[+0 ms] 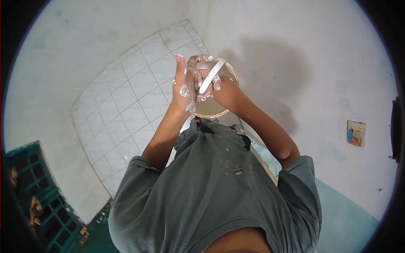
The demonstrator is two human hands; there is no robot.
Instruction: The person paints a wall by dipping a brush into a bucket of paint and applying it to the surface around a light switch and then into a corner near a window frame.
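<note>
My left hand (184, 89) is smeared with white paste, its thumb stretched upward and its palm turned to the right. Its fingers are apart and partly curved behind a flat, white-coated scraper (212, 76). My right hand (224, 90) grips this scraper, whose straight edge slants up to the right against the left palm and fingers. White paste also marks the right fingers. Both hands are above a round bucket (235, 75) with a pale yellowish rim. The hands and forearms hide much of the bucket's inside.
White tiles (126, 99) with dark joints lie beyond the hands. A pale wall (329, 76) rises on the right, with a wall box (356, 134) set in it. A green metal grille (46, 202) is at lower left.
</note>
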